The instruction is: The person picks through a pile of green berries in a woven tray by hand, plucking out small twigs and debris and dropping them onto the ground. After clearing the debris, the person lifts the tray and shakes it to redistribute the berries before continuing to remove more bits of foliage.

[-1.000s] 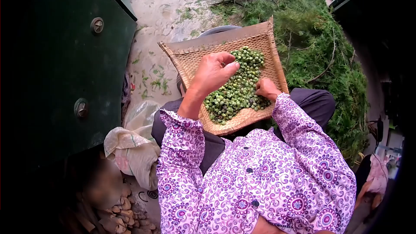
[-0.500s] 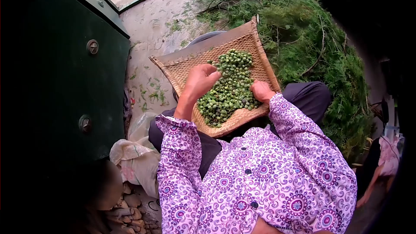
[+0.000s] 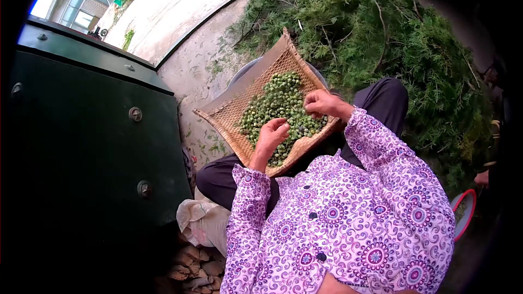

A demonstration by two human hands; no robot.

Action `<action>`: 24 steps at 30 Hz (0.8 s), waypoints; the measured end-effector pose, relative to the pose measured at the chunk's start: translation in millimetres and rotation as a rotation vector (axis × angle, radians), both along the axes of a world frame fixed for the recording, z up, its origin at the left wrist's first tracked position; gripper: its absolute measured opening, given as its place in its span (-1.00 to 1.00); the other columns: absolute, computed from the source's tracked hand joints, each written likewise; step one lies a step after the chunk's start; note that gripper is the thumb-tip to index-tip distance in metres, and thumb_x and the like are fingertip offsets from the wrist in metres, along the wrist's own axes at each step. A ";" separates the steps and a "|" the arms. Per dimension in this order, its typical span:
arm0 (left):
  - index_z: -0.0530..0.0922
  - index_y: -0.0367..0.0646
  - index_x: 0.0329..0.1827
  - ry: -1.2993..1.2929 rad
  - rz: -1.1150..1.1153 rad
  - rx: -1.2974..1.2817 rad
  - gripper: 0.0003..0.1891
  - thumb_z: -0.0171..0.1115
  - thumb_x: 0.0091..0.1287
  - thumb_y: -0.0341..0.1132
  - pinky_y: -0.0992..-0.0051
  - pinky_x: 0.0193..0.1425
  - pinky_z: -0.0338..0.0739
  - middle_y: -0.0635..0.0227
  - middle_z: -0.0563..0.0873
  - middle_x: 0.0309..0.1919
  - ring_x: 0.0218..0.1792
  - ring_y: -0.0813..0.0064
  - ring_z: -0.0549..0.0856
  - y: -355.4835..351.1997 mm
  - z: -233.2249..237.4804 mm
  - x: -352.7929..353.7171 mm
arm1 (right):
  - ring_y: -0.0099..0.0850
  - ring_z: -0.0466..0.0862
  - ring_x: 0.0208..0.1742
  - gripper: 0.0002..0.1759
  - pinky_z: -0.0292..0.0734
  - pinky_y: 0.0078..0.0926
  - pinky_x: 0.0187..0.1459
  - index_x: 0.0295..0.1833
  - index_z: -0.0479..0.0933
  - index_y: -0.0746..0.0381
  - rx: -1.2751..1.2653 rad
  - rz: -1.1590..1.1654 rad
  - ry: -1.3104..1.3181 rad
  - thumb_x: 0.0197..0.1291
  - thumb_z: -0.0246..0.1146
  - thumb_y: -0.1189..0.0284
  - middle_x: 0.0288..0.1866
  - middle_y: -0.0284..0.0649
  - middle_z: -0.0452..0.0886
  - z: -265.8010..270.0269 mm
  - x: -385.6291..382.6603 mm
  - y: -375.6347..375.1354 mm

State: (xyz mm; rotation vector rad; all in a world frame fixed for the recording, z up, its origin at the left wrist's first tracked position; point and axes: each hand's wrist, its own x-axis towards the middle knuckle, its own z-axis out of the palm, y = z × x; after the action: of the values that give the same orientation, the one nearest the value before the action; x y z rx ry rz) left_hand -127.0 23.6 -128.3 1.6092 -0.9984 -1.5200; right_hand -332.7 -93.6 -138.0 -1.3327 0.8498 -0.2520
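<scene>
A woven winnowing basket (image 3: 218, 110) lies tilted across my lap. Small green cones (image 3: 268, 99) are heaped in it, with a few darker ones near the right side. My left hand (image 3: 272, 135) is over the near part of the heap, its thumb and fingers pinched together. Just above the heap's right side is my right hand (image 3: 323, 103), with fingers curled in a pinch. Anything between the fingertips of either hand is too small to make out.
Cut evergreen branches (image 3: 348, 27) form a large pile beyond and to the right. A round metal basin (image 3: 242, 73) shows behind the basket. At left stands a dark green metal door (image 3: 98, 130). A pale sack (image 3: 204, 220) and broken wood pieces (image 3: 196, 267) lie at lower left.
My left hand has moved nearer my body over the heap. My right hand has come off the basket's right side to above the cones. The camera view has turned.
</scene>
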 end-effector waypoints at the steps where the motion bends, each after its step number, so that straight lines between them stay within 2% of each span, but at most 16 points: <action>1: 0.38 -0.33 0.13 0.082 0.031 0.023 -0.55 0.17 0.26 -0.23 0.60 -0.33 0.54 0.31 0.60 -0.18 -0.38 0.56 0.63 -2.3 1.7 -11.9 | -0.63 0.57 -0.54 -0.85 0.44 -0.69 -0.56 -0.30 0.50 0.28 0.060 -0.021 -0.074 0.08 0.17 0.42 -0.53 -0.36 0.54 1.1 0.3 5.4; 2: 0.34 -0.32 0.16 0.203 0.059 0.025 -0.54 0.17 0.27 -0.25 0.61 -0.31 0.57 0.29 0.59 -0.15 -0.37 0.53 0.65 -6.5 -3.7 -21.9 | -0.60 0.57 -0.55 -0.85 0.44 -0.67 -0.55 -0.30 0.50 0.28 0.082 -0.042 -0.127 0.08 0.18 0.42 -0.53 -0.36 0.54 4.1 -1.9 10.0; 5: 0.42 -0.29 0.04 0.392 0.143 0.055 -0.67 0.16 0.27 -0.33 0.55 -0.33 0.61 0.24 0.62 -0.26 -0.38 0.49 0.66 -20.1 -0.3 -48.2 | -0.61 0.55 -0.55 -0.84 0.42 -0.69 -0.55 -0.29 0.50 0.31 -0.004 -0.021 -0.214 0.05 0.19 0.43 -0.54 -0.35 0.53 -3.7 -6.1 12.7; 7: 0.45 -0.29 -0.03 0.408 0.138 0.046 -0.73 0.16 0.26 -0.37 0.53 -0.34 0.61 0.26 0.63 -0.31 -0.41 0.50 0.65 -27.0 2.8 -57.1 | -0.61 0.54 -0.55 -0.84 0.41 -0.69 -0.56 -0.31 0.49 0.31 0.005 -0.033 -0.255 0.04 0.18 0.44 -0.54 -0.34 0.53 5.7 -11.4 11.4; 9: 0.48 -0.28 -0.09 0.441 0.134 0.053 -0.79 0.16 0.25 -0.40 0.52 -0.35 0.61 0.28 0.63 -0.37 -0.43 0.51 0.64 -28.1 9.8 -66.2 | -0.60 0.54 -0.55 -0.85 0.42 -0.66 -0.55 -0.32 0.49 0.33 -0.064 -0.075 -0.145 0.05 0.15 0.45 -0.53 -0.31 0.53 29.3 -26.1 14.6; 11: 0.51 -0.28 -0.18 0.408 0.158 -0.010 -0.85 0.19 0.22 -0.46 0.52 -0.39 0.58 0.32 0.63 -0.44 -0.48 0.54 0.61 -31.0 16.1 -63.3 | -0.47 0.56 -0.56 -0.84 0.49 -0.49 -0.47 -0.32 0.48 0.36 -0.246 -0.142 -0.188 -0.01 0.11 0.49 -0.51 -0.18 0.54 19.4 -27.2 1.4; 12: 0.53 -0.27 -0.22 0.393 0.166 -0.018 -0.87 0.21 0.19 -0.48 0.53 -0.42 0.54 0.35 0.62 -0.46 -0.53 0.56 0.58 -32.9 18.1 -60.9 | -0.38 0.57 -0.53 -0.85 0.50 -0.44 -0.43 -0.34 0.47 0.35 -0.527 -0.182 -0.231 -0.04 0.10 0.50 -0.53 -0.13 0.54 17.4 -32.9 -14.9; 13: 0.54 -0.27 -0.24 0.322 0.144 -0.031 -0.89 0.21 0.18 -0.50 0.55 -0.43 0.52 0.36 0.61 -0.49 -0.51 0.57 0.58 -34.5 20.3 -57.0 | -0.29 0.57 -0.51 -0.87 0.51 -0.39 -0.38 -0.36 0.47 0.33 -0.809 -0.222 -0.266 -0.06 0.10 0.51 -0.54 -0.08 0.54 16.4 -40.1 -34.6; 15: 0.56 -0.29 -0.21 0.098 0.082 -0.007 -0.82 0.22 0.11 -0.50 0.54 -0.35 0.55 0.33 0.65 -0.44 -0.45 0.54 0.62 -31.3 9.6 -42.0 | -0.27 0.59 -0.31 -0.64 0.51 -0.39 -0.34 -0.01 0.40 0.28 -0.989 -0.201 0.136 -0.01 0.16 0.54 -0.18 -0.19 0.54 61.2 -70.4 -55.9; 17: 0.59 -0.26 -0.17 -0.647 -0.137 0.009 -0.69 0.25 -0.04 -0.41 0.48 -0.22 0.55 0.24 0.69 -0.39 -0.37 0.42 0.66 -28.3 -14.3 -23.9 | -0.08 0.56 -0.16 -0.54 0.48 -0.21 -0.16 0.04 0.37 0.30 -1.152 -0.339 0.487 -0.08 0.18 0.56 0.03 0.04 0.45 80.8 -88.5 -75.5; 18: 0.61 -0.21 -0.13 -0.951 -0.305 -0.003 -0.59 0.28 -0.13 -0.34 0.39 -0.08 0.53 0.14 0.70 -0.31 -0.26 0.22 0.67 -27.3 -17.8 -20.4 | -0.05 0.54 -0.12 -0.52 0.46 -0.19 -0.10 0.05 0.36 0.31 -1.181 -0.411 0.550 -0.09 0.20 0.54 0.06 0.08 0.40 80.7 -91.6 -81.8; 19: 0.59 -0.19 -0.08 -1.004 -0.374 0.081 -0.54 0.30 -0.14 -0.28 0.33 -0.01 0.49 0.04 0.66 -0.23 -0.18 0.11 0.64 -26.5 -19.0 -21.2 | -0.03 0.52 -0.08 -0.50 0.43 -0.16 -0.04 0.06 0.36 0.32 -1.208 -0.486 0.611 -0.10 0.22 0.52 0.09 0.13 0.35 79.6 -94.1 -87.3; 20: 0.58 -0.20 -0.06 -0.971 -0.416 -0.008 -0.53 0.30 -0.13 -0.27 0.34 0.01 0.48 0.02 0.64 -0.18 -0.13 0.13 0.62 -28.5 -29.8 -21.5 | 0.01 0.49 -0.04 -0.50 0.41 -0.17 0.01 0.03 0.36 0.34 -1.233 -0.547 0.447 -0.12 0.25 0.49 0.05 0.18 0.33 77.5 -95.4 -88.3; 21: 0.57 -0.20 -0.04 -0.935 -0.460 -0.092 -0.52 0.30 -0.11 -0.26 0.34 0.02 0.47 0.00 0.61 -0.12 -0.09 0.14 0.61 -28.8 -42.4 -23.1 | 0.01 0.49 -0.04 -0.50 0.41 -0.17 0.01 0.03 0.36 0.34 -1.220 -0.549 0.453 -0.12 0.25 0.49 0.05 0.18 0.33 71.7 -92.1 -89.7; 22: 0.55 -0.20 -0.02 -0.867 -0.466 0.006 -0.50 0.32 -0.10 -0.24 0.33 0.04 0.46 -0.02 0.56 -0.05 -0.04 0.14 0.57 -37.9 -42.1 -32.5 | 0.01 0.49 -0.04 -0.51 0.41 -0.17 0.00 0.02 0.36 0.35 -1.142 -0.493 0.429 -0.11 0.25 0.49 0.02 0.15 0.34 64.2 -84.6 -93.2; 24: 0.55 -0.22 -0.02 -0.863 -0.467 -0.082 -0.50 0.33 -0.08 -0.21 0.30 -0.02 0.49 -0.01 0.62 -0.18 -0.14 0.12 0.61 -51.8 -47.4 -59.2 | -0.02 0.50 -0.06 -0.55 0.43 -0.19 -0.04 -0.03 0.36 0.36 -1.052 -0.414 0.447 -0.10 0.25 0.46 -0.03 0.10 0.37 65.0 -74.7 -95.6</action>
State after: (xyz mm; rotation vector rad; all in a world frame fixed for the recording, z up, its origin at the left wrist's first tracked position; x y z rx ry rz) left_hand -186.1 -28.2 -175.7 2.1132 -1.9796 -0.9883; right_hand -407.4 -189.2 -73.0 -2.2235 1.4717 -0.8248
